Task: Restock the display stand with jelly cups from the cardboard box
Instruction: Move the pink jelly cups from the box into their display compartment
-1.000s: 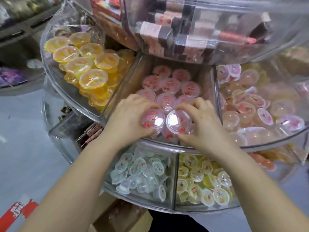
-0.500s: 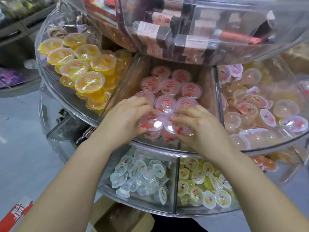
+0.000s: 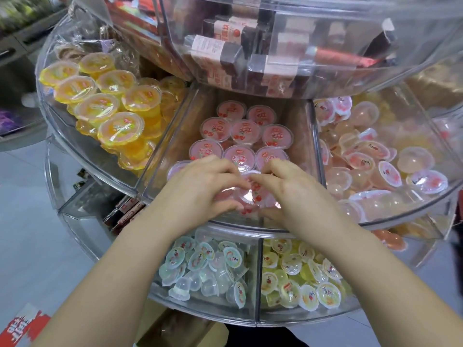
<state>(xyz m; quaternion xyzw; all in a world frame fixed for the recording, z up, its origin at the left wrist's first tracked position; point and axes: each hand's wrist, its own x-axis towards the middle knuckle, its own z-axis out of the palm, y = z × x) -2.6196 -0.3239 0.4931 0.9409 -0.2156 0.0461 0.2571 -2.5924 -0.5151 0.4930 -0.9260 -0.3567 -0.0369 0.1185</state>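
Both hands [image 3: 200, 191] [image 3: 295, 194] closed inward over front pink cups [image 3: 248, 194]; bin rim [image 3: 225, 222] close.

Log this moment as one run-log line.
step: placing | left hand, right hand: on pink jelly cup | where: middle compartment front

Grey floor [image 3: 30, 221] at left, dark shelving [image 3: 15, 46] behind.

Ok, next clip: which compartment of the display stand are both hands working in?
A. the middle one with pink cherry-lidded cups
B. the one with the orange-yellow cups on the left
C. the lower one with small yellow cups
A: the left hand and right hand meet over the pink cherry-lidded cups in the middle compartment, fingers curled around the front cups.
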